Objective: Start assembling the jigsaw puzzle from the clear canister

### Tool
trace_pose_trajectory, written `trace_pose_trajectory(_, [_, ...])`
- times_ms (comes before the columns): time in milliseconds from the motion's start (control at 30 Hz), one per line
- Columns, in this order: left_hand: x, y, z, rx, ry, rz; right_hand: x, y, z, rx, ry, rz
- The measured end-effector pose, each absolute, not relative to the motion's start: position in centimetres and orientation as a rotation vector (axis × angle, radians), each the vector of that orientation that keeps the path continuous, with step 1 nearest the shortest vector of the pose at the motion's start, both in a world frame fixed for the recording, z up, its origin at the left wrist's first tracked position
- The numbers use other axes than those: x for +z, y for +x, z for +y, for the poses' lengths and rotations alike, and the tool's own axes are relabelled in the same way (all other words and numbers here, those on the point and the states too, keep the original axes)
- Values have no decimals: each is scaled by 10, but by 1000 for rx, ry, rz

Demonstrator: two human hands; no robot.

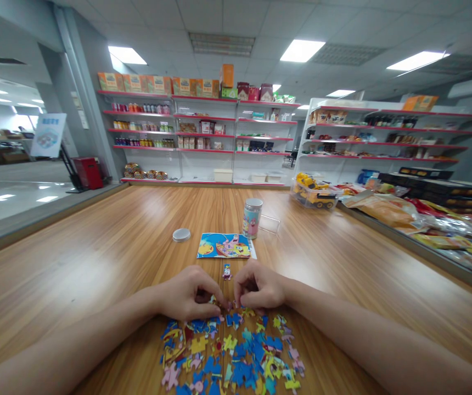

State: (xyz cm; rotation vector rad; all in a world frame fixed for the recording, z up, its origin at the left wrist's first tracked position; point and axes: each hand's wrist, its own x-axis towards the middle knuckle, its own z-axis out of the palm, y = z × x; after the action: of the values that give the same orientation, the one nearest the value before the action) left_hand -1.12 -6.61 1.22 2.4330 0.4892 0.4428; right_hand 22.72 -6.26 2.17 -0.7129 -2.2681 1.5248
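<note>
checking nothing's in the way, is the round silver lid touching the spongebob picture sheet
Apart: the head view shows bare wooden tabletop between the round silver lid and the left edge of the SpongeBob picture sheet.

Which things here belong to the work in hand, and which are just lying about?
Belonging:
- puzzle pieces, at the left hand and right hand
- cartoon picture sheet
- probably cartoon tin, silver lid

Lying about:
- yellow toy vehicles
- packets at right
</note>
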Motion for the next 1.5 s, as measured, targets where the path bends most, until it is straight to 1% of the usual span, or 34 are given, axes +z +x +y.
trace_pose_trajectory(167, [13,-10,-67,443,2454,537,20,224,-65,1497,-652,-2286])
trace_pose_trajectory(300, [15,-3,-76,484,2607,616,15,224,-61,1476,-628,-2226])
trace_pose_trajectory(400, [15,1,-83,511,2716,557,12,224,-59,1486,-596,-2183])
trace_pose_trajectory(600, [12,3,-84,539,2708,510,11,225,-57,1495,-584,-2167])
trace_pose_trajectory(733, [13,0,-80,656,2692,492,10,227,-55,1487,-605,-2160])
trace_pose_trajectory(933, [6,-19,-56,844,2584,706,11,227,-54,1425,-632,-2198])
trace_pose_trajectory(1033, [1,-29,-46,885,2696,803,11,226,-55,1410,-658,-2206])
trace_pose_trajectory(1233, [6,-32,-47,723,2825,596,14,224,-58,1326,-681,-2260])
trace_pose_trajectory(1500, [10,-27,-53,692,2699,584,16,220,-66,1140,-596,-2383])
